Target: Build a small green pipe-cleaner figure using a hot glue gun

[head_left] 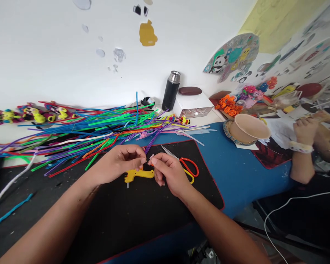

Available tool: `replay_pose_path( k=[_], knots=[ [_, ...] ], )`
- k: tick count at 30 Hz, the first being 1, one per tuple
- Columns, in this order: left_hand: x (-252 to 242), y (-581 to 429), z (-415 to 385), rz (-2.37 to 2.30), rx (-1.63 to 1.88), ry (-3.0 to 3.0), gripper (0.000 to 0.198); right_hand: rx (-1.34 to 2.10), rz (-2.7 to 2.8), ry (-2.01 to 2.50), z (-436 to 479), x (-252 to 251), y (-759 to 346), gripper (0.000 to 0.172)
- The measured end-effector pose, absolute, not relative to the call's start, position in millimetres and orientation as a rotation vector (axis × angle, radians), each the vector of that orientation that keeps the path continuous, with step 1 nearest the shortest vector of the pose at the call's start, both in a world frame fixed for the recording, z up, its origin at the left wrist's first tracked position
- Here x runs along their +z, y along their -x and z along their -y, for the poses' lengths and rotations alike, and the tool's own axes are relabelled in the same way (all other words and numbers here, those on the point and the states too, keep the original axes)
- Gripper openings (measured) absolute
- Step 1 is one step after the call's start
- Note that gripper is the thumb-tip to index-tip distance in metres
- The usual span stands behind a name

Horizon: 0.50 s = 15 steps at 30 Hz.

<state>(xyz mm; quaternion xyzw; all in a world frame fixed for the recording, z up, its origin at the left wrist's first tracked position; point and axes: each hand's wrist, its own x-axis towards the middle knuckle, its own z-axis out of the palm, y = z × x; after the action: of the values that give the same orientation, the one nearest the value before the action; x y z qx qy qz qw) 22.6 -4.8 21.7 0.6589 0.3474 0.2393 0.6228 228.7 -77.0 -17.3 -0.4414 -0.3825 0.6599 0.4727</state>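
Observation:
Above the black mat [118, 216], the fingertips of my left hand [123, 161] and my right hand [169, 170] come close together. Each hand is closed in a pinch. A tiny dark and pale bit shows at the fingertips, too small to name. Behind and below them a yellow glue gun [139, 174] lies on the mat, partly covered by my right hand. Scissors [189, 167] with red and yellow handles lie just right of that hand. Beyond my hands spreads a large heap of multicoloured pipe cleaners [107, 123].
A black thermos [171, 91] and a white box [194, 104] with a brown case [190, 90] on top stand by the wall. Finished pipe-cleaner figures [35, 113] lie at the left. A pinkish bowl [247, 128] is at the right, near another person's hand [305, 130].

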Motion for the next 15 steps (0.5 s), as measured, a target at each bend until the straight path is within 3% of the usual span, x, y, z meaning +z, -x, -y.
replay_pose_path(
  k=[8,15],
  knots=[
    [18.8,-22.8,5.6,-0.819,0.51,-1.517,0.03,1.627,0.962,1.099,77.0,-15.6,-228.3,0.046],
    [17.9,-22.9,7.2,-0.804,0.508,-1.484,0.032,1.647,0.966,1.099,78.0,-14.8,-226.3,0.039]
  ],
)
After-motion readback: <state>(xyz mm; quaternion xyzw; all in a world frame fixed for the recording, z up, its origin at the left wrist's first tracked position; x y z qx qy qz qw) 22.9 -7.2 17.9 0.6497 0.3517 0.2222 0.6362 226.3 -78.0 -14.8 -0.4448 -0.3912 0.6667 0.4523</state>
